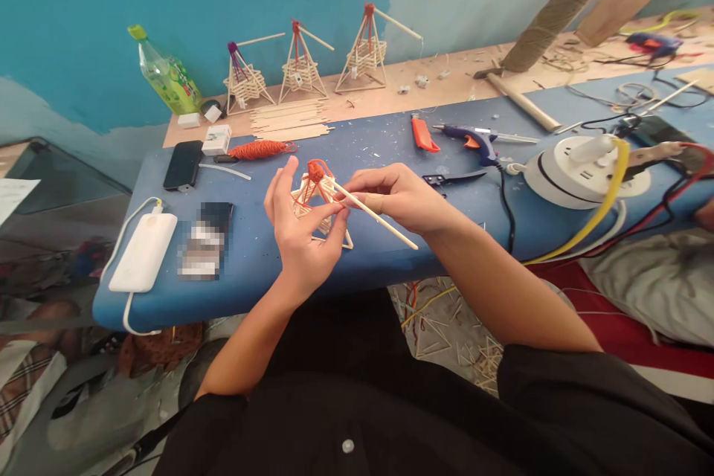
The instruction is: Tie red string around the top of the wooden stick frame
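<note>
A small stick frame (346, 239) stands on the blue table in front of me, its peak bound with orange string (317, 169). One long thin stick (384, 222) slants from that peak down to the right. My left hand (304, 234) is beside the frame, thumb and forefinger pinched together on a strand of the orange string, the other fingers raised. From the right, my right hand (399, 197) meets it with its fingertips closed on the same strand, close to the long stick. The fingers hide part of the strand and of the frame.
Behind are three similar stick models (301, 67), loose sticks (290, 119) and an orange string bundle (262, 150). Right lie a utility knife (425, 135), a glue gun (474, 141), a dark blade (460, 178) and a white power strip (574, 182). A power bank (143, 253) is left.
</note>
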A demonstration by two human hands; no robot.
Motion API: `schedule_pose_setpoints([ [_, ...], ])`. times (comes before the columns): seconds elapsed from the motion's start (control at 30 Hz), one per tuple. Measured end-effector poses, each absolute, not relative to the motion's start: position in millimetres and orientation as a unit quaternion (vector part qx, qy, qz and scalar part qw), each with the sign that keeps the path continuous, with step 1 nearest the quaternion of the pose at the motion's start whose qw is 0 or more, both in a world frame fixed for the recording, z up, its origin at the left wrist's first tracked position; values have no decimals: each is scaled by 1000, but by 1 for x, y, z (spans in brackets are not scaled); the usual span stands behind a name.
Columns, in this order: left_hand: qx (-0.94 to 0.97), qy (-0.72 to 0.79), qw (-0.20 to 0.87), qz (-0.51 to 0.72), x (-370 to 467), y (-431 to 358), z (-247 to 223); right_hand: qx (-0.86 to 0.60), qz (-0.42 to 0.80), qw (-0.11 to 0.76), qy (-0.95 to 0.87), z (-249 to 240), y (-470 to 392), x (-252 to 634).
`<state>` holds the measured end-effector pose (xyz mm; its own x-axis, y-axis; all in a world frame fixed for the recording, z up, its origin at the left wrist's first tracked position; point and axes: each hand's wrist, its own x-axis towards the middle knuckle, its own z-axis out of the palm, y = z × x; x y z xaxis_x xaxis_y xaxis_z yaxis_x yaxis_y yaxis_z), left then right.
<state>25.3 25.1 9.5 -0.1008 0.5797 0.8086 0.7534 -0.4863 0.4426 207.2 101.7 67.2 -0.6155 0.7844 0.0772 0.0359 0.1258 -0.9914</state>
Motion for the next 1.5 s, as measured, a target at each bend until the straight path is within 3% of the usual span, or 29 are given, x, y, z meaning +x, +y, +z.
schedule_pose_setpoints([
  [0.23, -670, -476, 80, -564, 31, 32, 6, -277, 657, 296, -636, 61, 118, 200],
  [0.5, -640, -433, 92, -628, 22, 28, 16, -304, 598, 288, -683, 73, 134, 204],
  [0.67, -671, -446, 107, -583, 18, 30, 18, -327, 582, 284, -688, 78, 150, 197],
  [1.07, -668, -487, 92, -555, 19, 23, 13, -324, 332, 66, -883, 137, 217, 119],
  [1.37, -600, -487, 119, -623, 16, 22, 7, -200, 139, 99, -965, 138, 183, 110],
  [1.5, -540, -501, -47, -675, 7, 27, 13, -180, 81, 125, -972, 144, 148, 125],
])
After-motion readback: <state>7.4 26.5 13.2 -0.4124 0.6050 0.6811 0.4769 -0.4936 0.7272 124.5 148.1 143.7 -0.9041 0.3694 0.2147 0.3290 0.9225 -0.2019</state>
